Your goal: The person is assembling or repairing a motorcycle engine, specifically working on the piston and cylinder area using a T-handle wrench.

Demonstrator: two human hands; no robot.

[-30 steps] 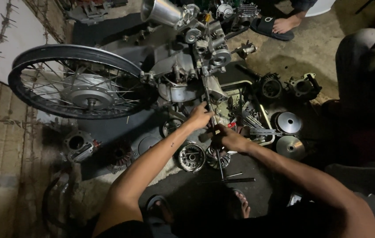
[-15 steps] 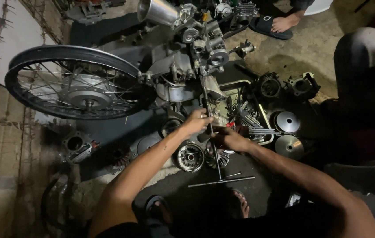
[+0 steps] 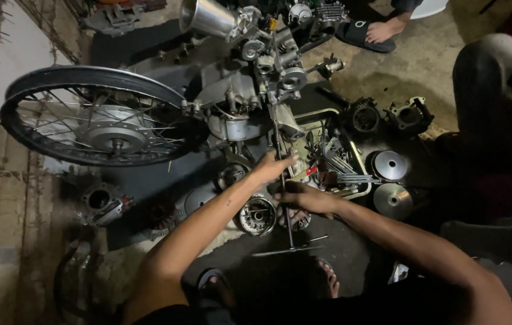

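Observation:
A long T-handle wrench [image 3: 284, 198] runs from the motorcycle engine [image 3: 250, 102] down toward me, its crossbar near my feet. My left hand [image 3: 272, 168] is closed around the upper part of the shaft. Just below it, my right hand [image 3: 305, 197] grips the same shaft. The engine sits beside a spoked rear wheel [image 3: 96, 123] that lies to the left. A round metal clutch part [image 3: 257, 215] rests on the ground under my forearms.
A tray of tools [image 3: 334, 162] lies right of my hands. Two round pulley discs [image 3: 390, 180] and cylinder parts [image 3: 409, 114] sit further right. Another person's sandalled foot [image 3: 379, 30] is at the top. A loose engine part [image 3: 101, 201] lies at left. A chrome exhaust [image 3: 208, 17] is at top.
Both hands stay on the wrench shaft, sliding slightly lower along it. The crossbar has turned and now shows near my feet. The view has shifted a little.

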